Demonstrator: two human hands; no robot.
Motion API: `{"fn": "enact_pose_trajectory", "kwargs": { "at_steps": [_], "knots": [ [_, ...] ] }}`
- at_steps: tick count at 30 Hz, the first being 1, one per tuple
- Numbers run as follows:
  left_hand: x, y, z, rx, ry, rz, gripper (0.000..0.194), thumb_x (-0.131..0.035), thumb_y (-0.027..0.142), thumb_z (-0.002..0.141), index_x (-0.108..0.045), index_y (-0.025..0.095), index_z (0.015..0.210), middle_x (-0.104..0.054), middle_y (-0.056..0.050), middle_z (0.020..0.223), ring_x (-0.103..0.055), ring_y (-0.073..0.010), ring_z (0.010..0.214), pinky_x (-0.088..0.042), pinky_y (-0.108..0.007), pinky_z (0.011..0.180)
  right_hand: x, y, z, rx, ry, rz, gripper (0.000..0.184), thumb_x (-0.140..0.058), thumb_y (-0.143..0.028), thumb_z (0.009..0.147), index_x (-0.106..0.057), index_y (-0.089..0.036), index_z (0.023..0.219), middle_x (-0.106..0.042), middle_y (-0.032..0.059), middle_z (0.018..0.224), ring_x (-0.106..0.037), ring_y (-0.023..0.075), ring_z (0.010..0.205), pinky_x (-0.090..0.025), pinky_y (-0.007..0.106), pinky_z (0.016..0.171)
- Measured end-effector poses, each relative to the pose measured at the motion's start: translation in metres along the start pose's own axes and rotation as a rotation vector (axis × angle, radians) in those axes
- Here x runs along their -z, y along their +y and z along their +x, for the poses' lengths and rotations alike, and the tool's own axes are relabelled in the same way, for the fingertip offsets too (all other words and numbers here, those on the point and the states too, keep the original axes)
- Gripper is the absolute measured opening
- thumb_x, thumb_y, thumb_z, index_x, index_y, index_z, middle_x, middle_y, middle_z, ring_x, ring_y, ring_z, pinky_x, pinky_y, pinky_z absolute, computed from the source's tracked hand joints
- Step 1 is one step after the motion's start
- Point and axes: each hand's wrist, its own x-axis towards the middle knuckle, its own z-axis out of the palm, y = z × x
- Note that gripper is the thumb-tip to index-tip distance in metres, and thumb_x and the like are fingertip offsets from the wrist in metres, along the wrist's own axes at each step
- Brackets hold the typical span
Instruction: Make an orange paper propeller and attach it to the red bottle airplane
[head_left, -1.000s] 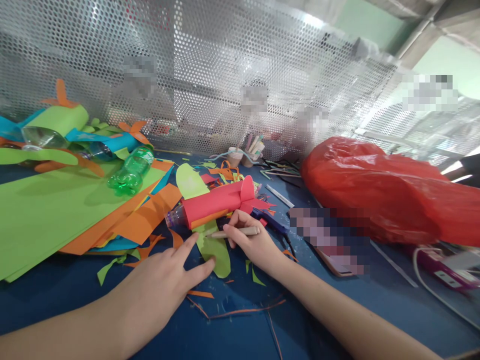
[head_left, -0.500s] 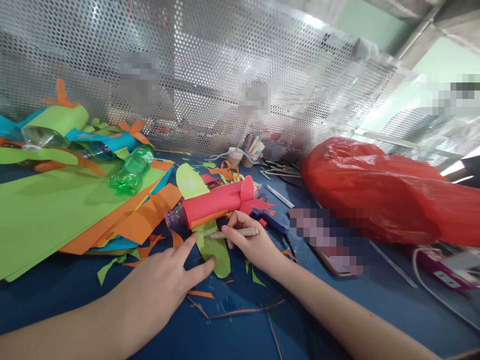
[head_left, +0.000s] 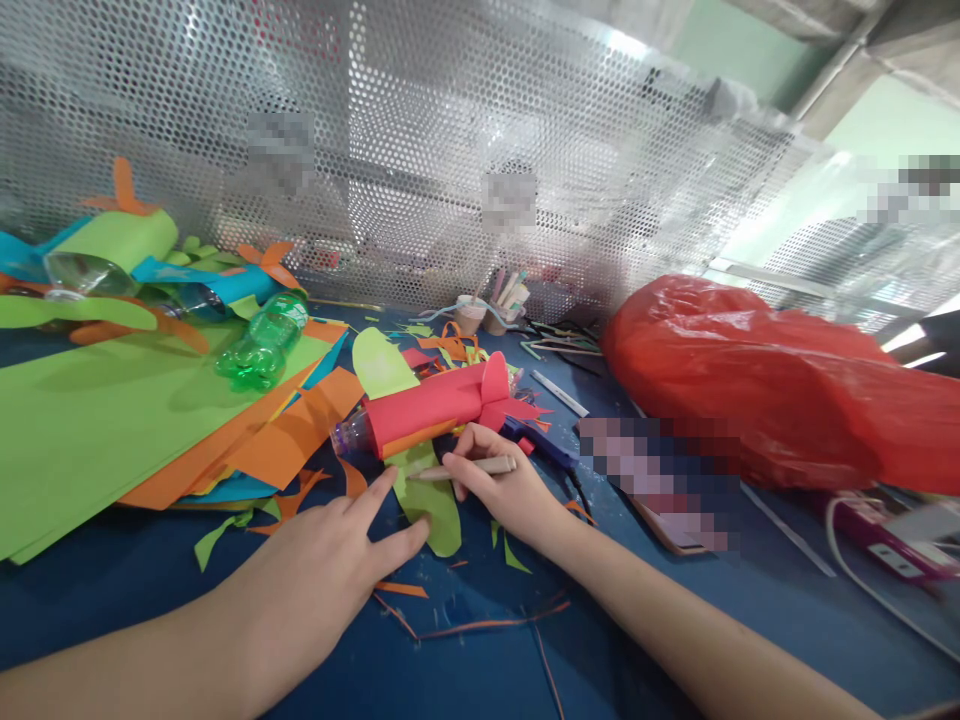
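Note:
A plastic bottle wrapped in red paper (head_left: 427,405) lies on its side, its clear neck pointing left and paper fins at its right end. One light green paper wing (head_left: 379,362) sticks out behind it. The nearer green wing (head_left: 436,518) lies towards me, below an orange strip. My left hand (head_left: 322,565) rests with fingers spread, index finger and thumb touching the nearer wing's left edge. My right hand (head_left: 506,490) grips a beige marker pen (head_left: 499,465), its tip at the wing's surface near the bottle.
Green paper sheets (head_left: 97,420) and a green bottle (head_left: 262,340) lie left, beside other paper-wrapped bottles (head_left: 127,240). Paper scraps surround the work. A blue glue gun (head_left: 551,447), a white pen (head_left: 559,392), and a red plastic bag (head_left: 750,380) are to the right. Perforated metal (head_left: 420,130) stands behind.
The marker's tip has shifted slightly left and down on the green wing, with small movements of my right fingers. My left hand and the bottle have stayed in place.

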Motion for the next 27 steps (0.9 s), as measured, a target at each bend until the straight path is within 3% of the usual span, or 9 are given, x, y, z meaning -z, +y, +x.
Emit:
{"fn": "enact_pose_trajectory", "kwargs": {
  "at_steps": [27],
  "knots": [
    [-0.0017,-0.0007,0.0013,0.003,-0.009,-0.022,0.081,-0.054,-0.003,0.071,-0.044,0.036,0.141,-0.037,-0.023,0.149,-0.071,-0.0308,0.086,-0.059,-0.044,0.067,-0.0007,0.0001,-0.0001,-0.012,0.006,0.003,0.025,-0.063,-0.036,0.08,-0.046,-0.022,0.071,-0.053,-0.0068,0.052,-0.047,0.0099,0.048,-0.035,0.023,0.051]
  ]
}}
